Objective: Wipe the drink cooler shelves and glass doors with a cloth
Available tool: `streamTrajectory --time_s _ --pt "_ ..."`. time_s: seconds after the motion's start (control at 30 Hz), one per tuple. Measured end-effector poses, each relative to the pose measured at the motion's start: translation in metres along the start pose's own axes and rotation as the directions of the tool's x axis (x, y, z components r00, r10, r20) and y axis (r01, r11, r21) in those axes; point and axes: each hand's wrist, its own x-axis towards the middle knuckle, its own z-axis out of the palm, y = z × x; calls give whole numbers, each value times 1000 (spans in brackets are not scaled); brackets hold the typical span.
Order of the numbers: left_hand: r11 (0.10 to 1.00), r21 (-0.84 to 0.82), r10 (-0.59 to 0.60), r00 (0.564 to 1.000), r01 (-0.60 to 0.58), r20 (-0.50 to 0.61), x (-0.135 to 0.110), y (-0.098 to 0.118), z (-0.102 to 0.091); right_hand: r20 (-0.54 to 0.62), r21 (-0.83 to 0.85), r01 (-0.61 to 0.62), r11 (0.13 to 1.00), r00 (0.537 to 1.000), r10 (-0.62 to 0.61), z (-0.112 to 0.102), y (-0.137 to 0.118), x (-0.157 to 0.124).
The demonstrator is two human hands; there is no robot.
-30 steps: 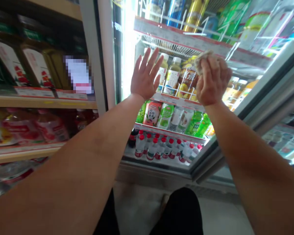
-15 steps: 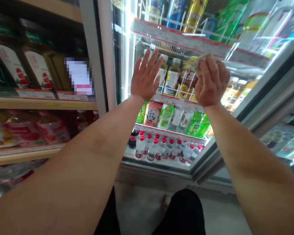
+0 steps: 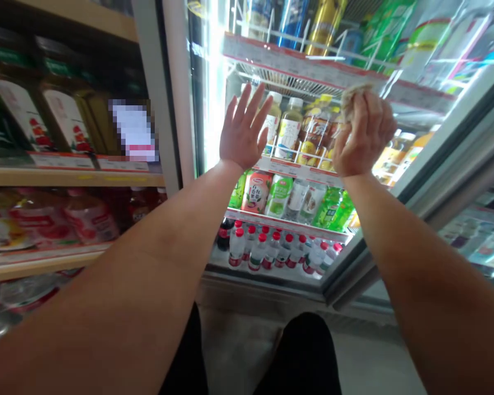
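Observation:
My left hand (image 3: 242, 131) is raised flat with fingers spread, palm toward the glass door (image 3: 226, 181) of a drinks cooler. My right hand (image 3: 364, 140) is closed on a crumpled beige cloth (image 3: 352, 99), held up against the same glass at the level of a shelf of juice bottles (image 3: 290, 129). Behind the glass, lower shelves hold green and white bottles (image 3: 278, 195) and red-capped water bottles (image 3: 267, 249).
A wooden shelf unit (image 3: 72, 175) with bottles and price tags stands to the left of the cooler's grey frame (image 3: 150, 93). Another glass door (image 3: 448, 164) angles off to the right. My dark trouser legs (image 3: 304, 354) show above a pale floor.
My right hand with the cloth has shifted slightly right and up along the glass. My left hand has stayed in place, still spread.

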Motion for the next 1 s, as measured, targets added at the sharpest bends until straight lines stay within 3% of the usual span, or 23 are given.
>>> streamTrajectory --time_s 0.17,0.37,0.4,0.47,0.53,0.6,0.67,0.73,0.77,0.87,0.93,1.0 --pt "1000 -3 1 1000 -1 10 -1 1 -3 90 23 128 992 988 -129 -1 0 -1" --pt "1000 -22 0 1000 0 12 0 0 -1 -161 0 -75 997 984 74 9 9 2" --pt "1000 -32 -1 1000 2 10 0 0 -1 -132 -9 -51 999 990 49 9 9 1" --pt "998 -66 -2 1000 2 5 -1 -1 0 39 2 96 995 995 -96 7 7 -2" --pt "996 -94 -2 1000 2 -1 -1 0 -1 244 79 262 962 930 -273 2 4 -4" --pt "995 -104 -8 1000 8 5 -1 1 -3 340 139 344 929 864 -371 -2 0 3" --pt "994 -106 -15 1000 18 25 -1 2 -5 268 106 319 942 903 -336 -3 -2 20" --pt "994 -107 -21 998 26 51 -1 3 -6 67 47 169 984 983 -172 -1 -5 48" --pt "994 -106 -23 998 28 57 -1 3 -6 -40 42 58 997 998 -57 1 -6 63" --pt "995 -101 -21 998 27 52 -1 3 -5 -206 75 -148 986 965 160 9 -12 95" --pt "994 -103 -16 999 20 40 -2 2 -4 -187 32 -82 996 979 87 12 -17 98" --pt "996 -91 -5 1000 7 21 -1 1 -3 -31 -24 169 985 985 -169 12 -23 88"
